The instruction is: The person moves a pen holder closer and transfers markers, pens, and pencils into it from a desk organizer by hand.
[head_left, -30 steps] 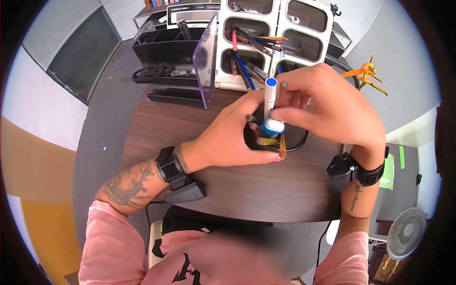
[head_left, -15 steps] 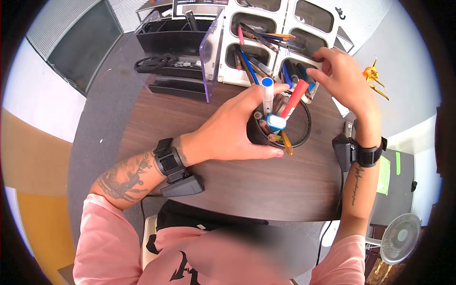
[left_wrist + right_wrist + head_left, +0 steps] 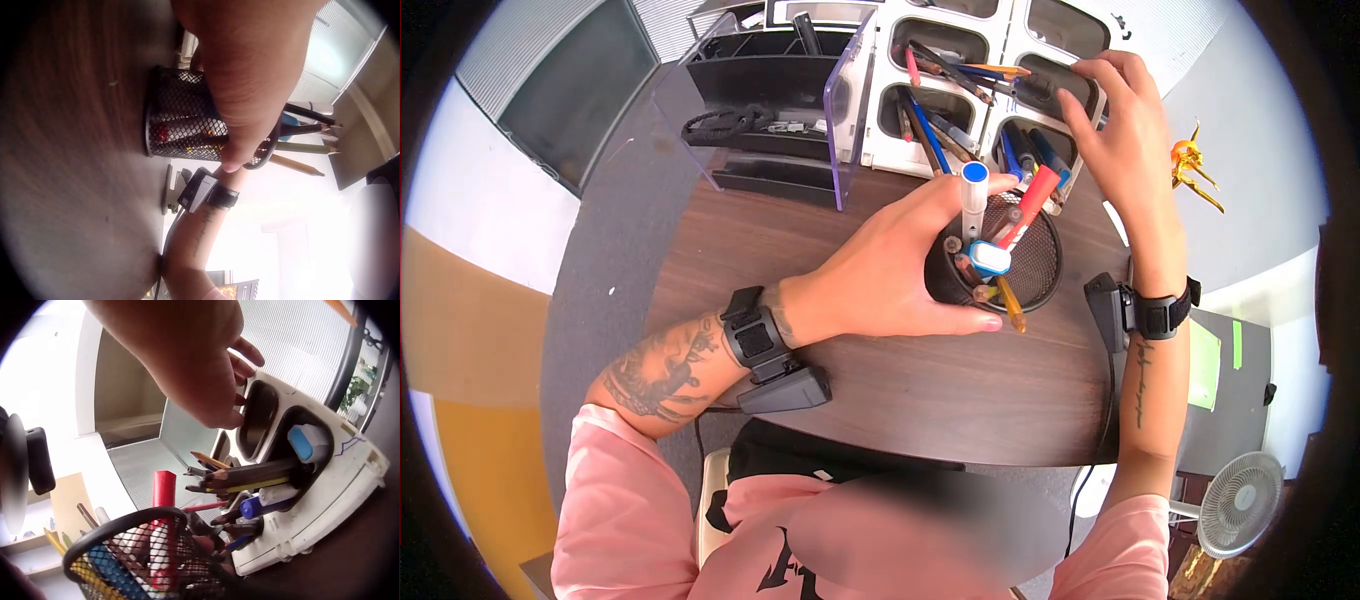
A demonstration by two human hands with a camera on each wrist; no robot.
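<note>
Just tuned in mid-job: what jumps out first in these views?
The black mesh cup at table centre, bristling with pens, a red marker and a blue-capped white marker; the left hand grips its near side. Behind it the right hand reaches into the white organizer of pens and pencils, touching an upper right compartment.

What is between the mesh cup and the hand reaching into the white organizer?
In the head view, the red marker and the organizer's lower slot of pens lie between the mesh cup and the right hand.
</note>
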